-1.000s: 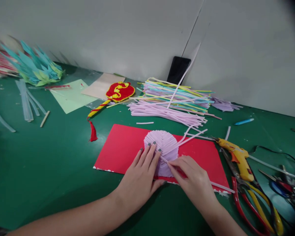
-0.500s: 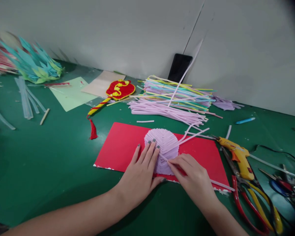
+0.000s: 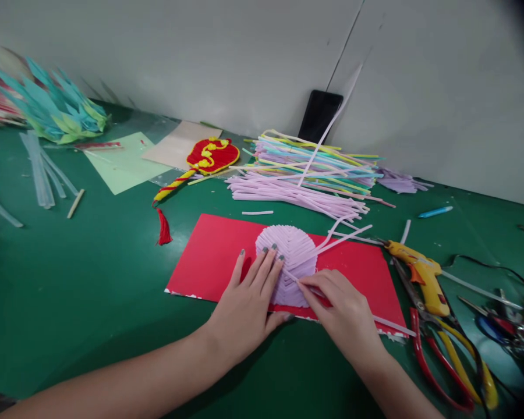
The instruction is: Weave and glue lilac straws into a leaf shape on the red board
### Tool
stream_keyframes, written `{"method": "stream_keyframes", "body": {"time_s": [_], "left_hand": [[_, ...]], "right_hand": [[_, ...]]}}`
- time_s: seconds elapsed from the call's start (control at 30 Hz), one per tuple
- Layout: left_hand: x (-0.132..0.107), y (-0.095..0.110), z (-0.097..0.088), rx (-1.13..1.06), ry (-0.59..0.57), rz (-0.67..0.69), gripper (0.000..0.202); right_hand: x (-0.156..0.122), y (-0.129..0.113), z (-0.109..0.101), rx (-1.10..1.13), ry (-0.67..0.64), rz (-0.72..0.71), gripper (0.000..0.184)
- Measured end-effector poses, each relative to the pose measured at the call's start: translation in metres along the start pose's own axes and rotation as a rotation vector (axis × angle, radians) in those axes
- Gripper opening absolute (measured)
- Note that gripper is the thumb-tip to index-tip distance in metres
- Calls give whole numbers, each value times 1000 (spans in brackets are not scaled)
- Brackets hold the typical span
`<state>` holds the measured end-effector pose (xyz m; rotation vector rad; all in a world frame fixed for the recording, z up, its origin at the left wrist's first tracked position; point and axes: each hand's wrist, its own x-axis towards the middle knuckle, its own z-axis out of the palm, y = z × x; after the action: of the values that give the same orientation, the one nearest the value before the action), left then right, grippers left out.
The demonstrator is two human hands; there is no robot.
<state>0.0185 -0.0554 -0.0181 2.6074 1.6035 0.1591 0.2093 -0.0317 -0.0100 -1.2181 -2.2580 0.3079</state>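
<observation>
A lilac fan-shaped piece (image 3: 290,241) made of pipe cleaners in a herringbone pattern lies on a red card (image 3: 218,250). My left hand (image 3: 248,297) rests flat over its left side, fingers stretched out and pressing. With thumb and forefinger my right hand (image 3: 340,305) pinches a lilac pipe cleaner (image 3: 291,276) that runs across the piece toward my left fingers. Two loose pipe cleaner ends (image 3: 344,237) stick out from the piece's upper right edge. Another pale strip (image 3: 395,326) comes out from behind my right hand, over the card's right side.
Lilac pipe cleaners (image 3: 297,198) and a multicoloured bundle (image 3: 314,157) lie behind the card, before a phone (image 3: 321,115). To the right are a yellow glue gun (image 3: 421,276), pliers (image 3: 445,361) and a blue pen (image 3: 435,212). A red-and-yellow fan (image 3: 212,157) lies back left.
The view has shifted very slightly, so everything sits a little higher. Both hands stay in nearly the same place on the lilac piece, the right still pinching the pipe cleaner.
</observation>
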Motion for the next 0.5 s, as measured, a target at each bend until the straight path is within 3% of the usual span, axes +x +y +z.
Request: {"method": "stream_keyframes", "body": {"time_s": [0.5], "left_hand": [[2, -4, -6, -50, -12, 39, 77]], "right_hand": [[6, 10, 3, -44, -22, -58, 20]]}}
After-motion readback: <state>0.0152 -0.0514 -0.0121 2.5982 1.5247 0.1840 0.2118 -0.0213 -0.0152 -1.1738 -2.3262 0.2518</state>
